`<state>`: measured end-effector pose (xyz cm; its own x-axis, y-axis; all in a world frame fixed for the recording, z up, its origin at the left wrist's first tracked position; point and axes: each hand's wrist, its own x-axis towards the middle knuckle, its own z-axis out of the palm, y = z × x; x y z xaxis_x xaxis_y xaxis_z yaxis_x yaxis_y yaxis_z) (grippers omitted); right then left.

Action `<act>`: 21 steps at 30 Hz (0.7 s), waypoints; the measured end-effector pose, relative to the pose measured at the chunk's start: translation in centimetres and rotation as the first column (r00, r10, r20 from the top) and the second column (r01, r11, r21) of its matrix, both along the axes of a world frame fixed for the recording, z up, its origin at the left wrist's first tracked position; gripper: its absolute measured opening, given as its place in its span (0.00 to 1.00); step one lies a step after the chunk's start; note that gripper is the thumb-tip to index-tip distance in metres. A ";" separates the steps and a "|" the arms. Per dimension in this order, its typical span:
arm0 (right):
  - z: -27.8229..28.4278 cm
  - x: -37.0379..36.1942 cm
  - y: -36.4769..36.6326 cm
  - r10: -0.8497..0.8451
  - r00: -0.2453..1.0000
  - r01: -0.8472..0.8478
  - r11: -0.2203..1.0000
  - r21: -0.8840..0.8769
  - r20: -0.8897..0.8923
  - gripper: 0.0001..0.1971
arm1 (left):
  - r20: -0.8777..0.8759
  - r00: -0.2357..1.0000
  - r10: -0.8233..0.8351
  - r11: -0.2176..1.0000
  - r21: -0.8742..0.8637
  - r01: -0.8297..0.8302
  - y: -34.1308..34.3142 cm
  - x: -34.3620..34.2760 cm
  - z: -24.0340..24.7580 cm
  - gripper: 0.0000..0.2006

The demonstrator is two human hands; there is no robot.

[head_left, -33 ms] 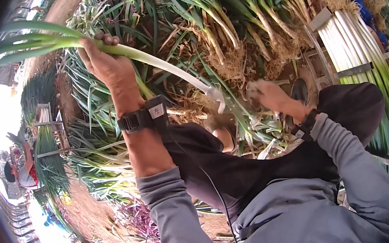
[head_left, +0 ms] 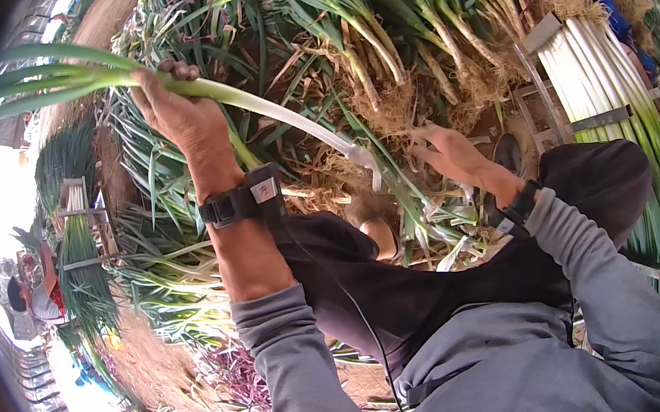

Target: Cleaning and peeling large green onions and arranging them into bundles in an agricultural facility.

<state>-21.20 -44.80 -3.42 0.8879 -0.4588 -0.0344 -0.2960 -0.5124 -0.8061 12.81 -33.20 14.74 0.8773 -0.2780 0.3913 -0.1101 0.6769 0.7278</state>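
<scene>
A: Where's the green onion [head_left: 277,113]?
B: Off the ground [head_left: 158,350]. Left hand [head_left: 178,109] is closing round it just below the leaf fan.
A: Long axis?
B: Running diagonally: leaves pointing out past the left hand, white shank sloping down and right, bowing slightly. A loose pale strip [head_left: 377,177] is dangling off the white end.
A: Nearer hand to that end?
B: Right hand [head_left: 456,156]. It's hovering just beyond, to the right, not touching. Fingers are spreading partway, nothing visible in them.
A: Anything in the way?
B: Not between fingers and strip, as far as I'm seeing. A long green leaf [head_left: 407,196] is lying lower, beneath that gap, scraps [head_left: 456,227] littering the ground near it.
A: Further out?
B: Rooted bunches [head_left: 384,43] are lying along the far side, roots pointing back at the person. A dark shoe [head_left: 508,153] is sitting just right of the right hand. Past it, a metal rack [head_left: 531,66] is holding clean white stalks [head_left: 588,63], white ends lying at its far edge; the right knee [head_left: 598,173] is hiding part of its near left side.
</scene>
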 end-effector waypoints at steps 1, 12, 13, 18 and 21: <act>3.5 2.1 0.7 -0.042 0.996 0.024 0.974 0.227 0.076 0.21 | -0.007 0.999 0.032 0.999 -0.011 -0.032 0.3 0.7 -0.2 0.16; 4.2 5.2 3.1 0.083 0.987 -0.056 0.980 -0.189 0.136 0.07 | -0.097 0.960 0.262 0.965 0.063 -0.256 0.5 0.4 -0.4 0.15; 4.7 4.9 3.1 0.098 0.994 -0.086 0.972 -0.218 0.046 0.06 | -0.096 0.959 0.266 0.963 0.061 -0.261 0.8 0.3 -0.3 0.15; -2.3 -1.3 1.1 0.085 0.981 -0.143 0.927 -0.346 -0.177 0.08 | -0.057 0.975 0.214 0.976 0.047 -0.211 0.0 0.3 -0.6 0.14; -2.4 -2.5 0.7 0.130 0.879 -0.267 0.931 -0.248 -0.459 0.10 | -0.063 0.970 0.235 0.972 0.018 -0.234 0.5 0.6 0.0 0.14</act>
